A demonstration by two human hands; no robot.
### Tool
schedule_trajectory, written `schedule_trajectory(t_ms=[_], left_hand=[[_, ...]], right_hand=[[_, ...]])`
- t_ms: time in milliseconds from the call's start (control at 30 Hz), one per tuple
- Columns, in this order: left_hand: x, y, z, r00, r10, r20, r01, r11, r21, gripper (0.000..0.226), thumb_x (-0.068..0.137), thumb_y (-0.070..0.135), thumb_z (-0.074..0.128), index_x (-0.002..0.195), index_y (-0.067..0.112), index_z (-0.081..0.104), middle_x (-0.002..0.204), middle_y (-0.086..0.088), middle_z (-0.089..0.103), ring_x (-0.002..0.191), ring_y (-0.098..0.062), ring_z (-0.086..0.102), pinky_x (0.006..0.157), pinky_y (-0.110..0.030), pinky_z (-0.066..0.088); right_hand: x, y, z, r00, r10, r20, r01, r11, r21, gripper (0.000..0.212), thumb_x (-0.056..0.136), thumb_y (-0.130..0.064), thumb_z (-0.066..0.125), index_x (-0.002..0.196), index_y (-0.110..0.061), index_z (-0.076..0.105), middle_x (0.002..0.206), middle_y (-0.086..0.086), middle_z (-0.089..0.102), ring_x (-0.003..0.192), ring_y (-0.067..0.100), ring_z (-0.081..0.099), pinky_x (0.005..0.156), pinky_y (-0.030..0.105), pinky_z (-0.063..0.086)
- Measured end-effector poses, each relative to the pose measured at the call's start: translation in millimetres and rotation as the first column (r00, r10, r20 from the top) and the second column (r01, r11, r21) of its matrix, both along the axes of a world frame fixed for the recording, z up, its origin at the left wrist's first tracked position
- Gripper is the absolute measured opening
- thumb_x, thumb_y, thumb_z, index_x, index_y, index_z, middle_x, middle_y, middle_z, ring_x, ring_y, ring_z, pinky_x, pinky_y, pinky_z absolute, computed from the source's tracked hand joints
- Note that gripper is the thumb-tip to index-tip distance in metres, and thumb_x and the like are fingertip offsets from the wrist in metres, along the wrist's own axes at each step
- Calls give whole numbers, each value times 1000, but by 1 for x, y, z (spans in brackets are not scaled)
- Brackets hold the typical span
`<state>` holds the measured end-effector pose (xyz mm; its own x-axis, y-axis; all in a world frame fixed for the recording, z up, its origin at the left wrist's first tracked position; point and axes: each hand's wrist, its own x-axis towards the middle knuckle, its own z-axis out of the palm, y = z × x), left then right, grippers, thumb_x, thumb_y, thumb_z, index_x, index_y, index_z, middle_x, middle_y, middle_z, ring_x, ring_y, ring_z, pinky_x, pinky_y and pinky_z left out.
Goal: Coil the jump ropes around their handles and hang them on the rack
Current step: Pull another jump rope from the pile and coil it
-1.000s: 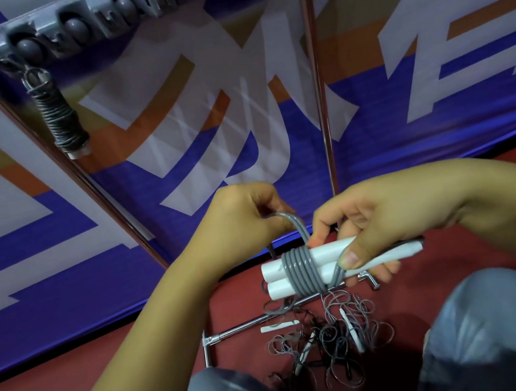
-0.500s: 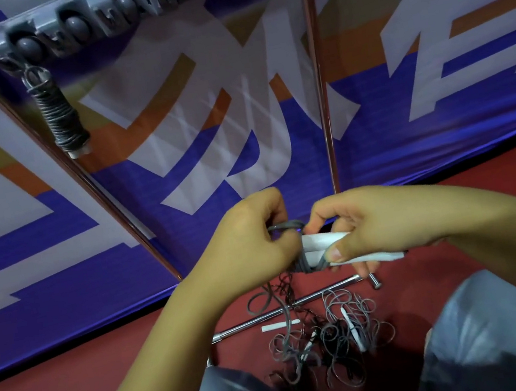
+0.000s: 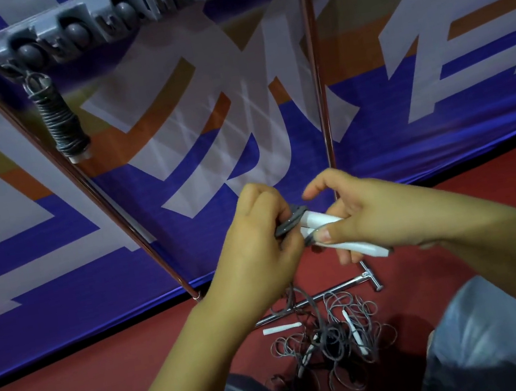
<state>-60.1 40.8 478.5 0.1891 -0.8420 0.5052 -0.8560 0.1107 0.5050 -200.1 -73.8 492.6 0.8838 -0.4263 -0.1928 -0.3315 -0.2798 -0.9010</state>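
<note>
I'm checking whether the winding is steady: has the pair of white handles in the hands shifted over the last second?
Yes. The white handles now sit higher against the chrome base bar on the floor, tilted down toward the right.

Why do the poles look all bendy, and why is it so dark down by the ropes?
Head view: the wide lens tilts and curves the rack poles toward the edges; the rope pile sits in the person's shadow, between the knees; the hands are a little blurry; the pole shows thin glare streaks.
</note>
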Motion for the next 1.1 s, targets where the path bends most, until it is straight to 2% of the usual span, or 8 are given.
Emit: schedule_trajectory(t_ms=[200,333,600,667,733,800,967,1100], left_hand=[[-7,1,-7,995,81,51,-72,983,-169,14,81,15,50,81,20,37,91,8,36,68,-11,40,55,-28,38],[-6,4,-7,988,147,40,-136,968,-212,15,80,8,60,77,7,46,89,2,41,73,-8,41,59,-21,38],[-15,17,3,971,145,-189,-141,989,33,13,85,18,69,84,16,57,90,5,51,71,-4,55,62,-7,41],[-13,16,6,882,208,-423,-147,974,172,12,87,15,66,80,14,56,78,-1,63,61,-4,61,59,-12,46],[-8,12,9,702,216,-678,-7,955,297,13,88,8,63,81,7,53,65,-5,66,60,-14,67,60,-25,54],[-2,7,9,560,183,-808,115,949,294,13,90,-3,57,83,3,48,66,-7,66,57,-22,66,57,-30,56],[2,0,12,480,179,-859,282,896,344,11,93,-6,44,90,4,47,80,-15,72,38,-14,54,39,-21,44],[12,1,9,319,94,-943,483,840,247,14,95,0,43,99,2,57,71,-6,67,34,-1,28,35,-13,22]], right_hand=[[0,7,1,988,-67,142,63,998,30,31,89,-12,63,110,-32,53,65,1,67,60,19,67,45,18,43],[-1,8,-3,979,-102,178,99,995,28,38,88,-13,65,118,-33,53,73,8,71,62,21,67,57,36,53],[2,9,-13,931,-231,284,221,973,68,43,88,-5,63,113,-39,53,73,3,67,55,13,63,57,24,48],[3,7,-13,928,-241,283,235,970,55,44,88,-5,63,115,-39,52,74,3,67,55,12,63,55,22,47],[5,6,-11,932,-235,276,231,972,49,43,88,-5,63,111,-39,52,78,7,69,54,11,64,54,22,48],[6,4,-9,936,-229,269,219,973,69,42,87,-4,63,106,-40,53,82,13,71,54,13,64,58,29,52],[1,1,-6,933,-245,263,209,965,160,40,86,-3,64,109,-34,56,84,12,73,59,21,66,62,36,55],[-2,1,-5,918,-266,293,209,954,214,39,86,-2,63,112,-30,57,78,7,73,56,16,65,60,32,56]])
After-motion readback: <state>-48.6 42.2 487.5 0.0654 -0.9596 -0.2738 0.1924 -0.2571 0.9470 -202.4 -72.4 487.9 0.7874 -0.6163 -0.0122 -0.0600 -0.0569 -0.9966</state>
